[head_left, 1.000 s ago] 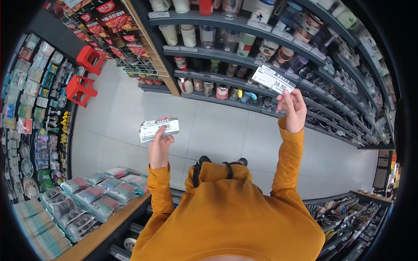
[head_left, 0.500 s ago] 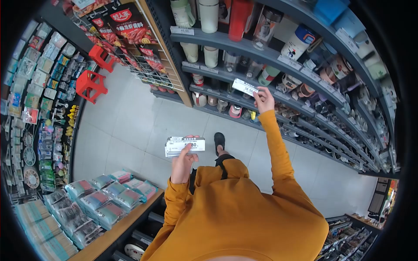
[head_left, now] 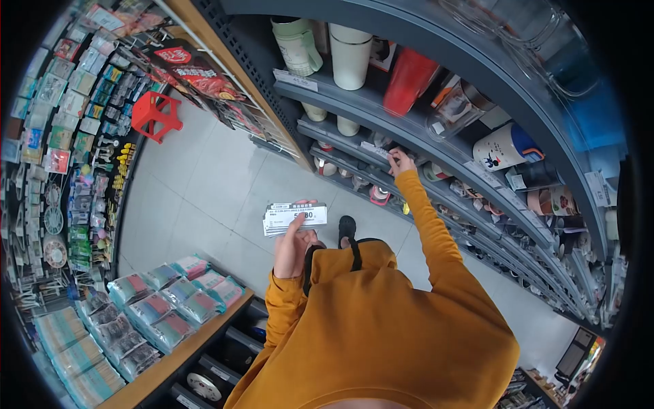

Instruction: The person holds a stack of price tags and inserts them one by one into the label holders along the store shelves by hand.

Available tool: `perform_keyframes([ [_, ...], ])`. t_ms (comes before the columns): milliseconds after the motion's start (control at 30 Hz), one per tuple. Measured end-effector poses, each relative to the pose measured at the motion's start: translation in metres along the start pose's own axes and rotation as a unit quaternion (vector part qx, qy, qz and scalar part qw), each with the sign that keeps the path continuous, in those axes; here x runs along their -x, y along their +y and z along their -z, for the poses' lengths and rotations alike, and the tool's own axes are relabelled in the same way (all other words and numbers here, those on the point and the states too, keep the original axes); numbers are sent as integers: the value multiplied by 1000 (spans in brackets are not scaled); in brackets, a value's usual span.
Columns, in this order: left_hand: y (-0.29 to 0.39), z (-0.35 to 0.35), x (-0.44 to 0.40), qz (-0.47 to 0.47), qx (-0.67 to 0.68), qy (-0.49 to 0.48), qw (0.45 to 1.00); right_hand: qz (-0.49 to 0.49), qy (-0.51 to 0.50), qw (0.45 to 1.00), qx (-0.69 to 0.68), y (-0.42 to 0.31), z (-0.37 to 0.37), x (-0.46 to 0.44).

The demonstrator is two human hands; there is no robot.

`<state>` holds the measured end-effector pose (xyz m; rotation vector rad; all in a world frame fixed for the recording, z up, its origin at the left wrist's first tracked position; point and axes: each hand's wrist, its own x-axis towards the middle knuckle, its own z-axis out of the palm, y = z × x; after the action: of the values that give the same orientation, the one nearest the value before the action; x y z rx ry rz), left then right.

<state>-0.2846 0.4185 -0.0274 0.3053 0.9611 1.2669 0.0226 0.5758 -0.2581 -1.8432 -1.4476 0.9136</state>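
Observation:
My left hand (head_left: 291, 251) is closed on a stack of white printed price labels (head_left: 278, 221), its thumb lying over the top one. My right hand (head_left: 403, 162) reaches out to the shelf edge (head_left: 349, 142), fingers pinched at the right end of a single price label (head_left: 375, 150). That label lies along the front of the shelf edge; whether it sits inside the rail I cannot tell. Above it, on a higher shelf, stand a white tumbler (head_left: 350, 58), a green cup with a handle (head_left: 296, 48) and a red bottle (head_left: 410, 80).
Packaged goods (head_left: 163, 300) lie on a wood-edged counter (head_left: 184, 347) at lower left. A red stool (head_left: 155, 116) stands on the tiled floor (head_left: 204, 184). Hanging snack packets (head_left: 197, 75) border the shelving, and a wall of small goods (head_left: 68, 136) curves along the left.
My right hand has carried the single label to the shelf edge and now presses it there. The view has moved closer to the shelves. My left hand still grips the stack.

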Motion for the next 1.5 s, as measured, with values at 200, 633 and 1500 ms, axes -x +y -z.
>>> perform_keyframes([
  [200,3,-7,-25,-2,-33,-6,999,58,-20,993,104,-2,11,-1],
  [633,11,-13,-21,-12,-48,-28,998,160,-30,955,248,-2,8,-2],
  [1500,52,97,108,-17,-257,-260,931,-54,247,947,-196,-127,0,432],
])
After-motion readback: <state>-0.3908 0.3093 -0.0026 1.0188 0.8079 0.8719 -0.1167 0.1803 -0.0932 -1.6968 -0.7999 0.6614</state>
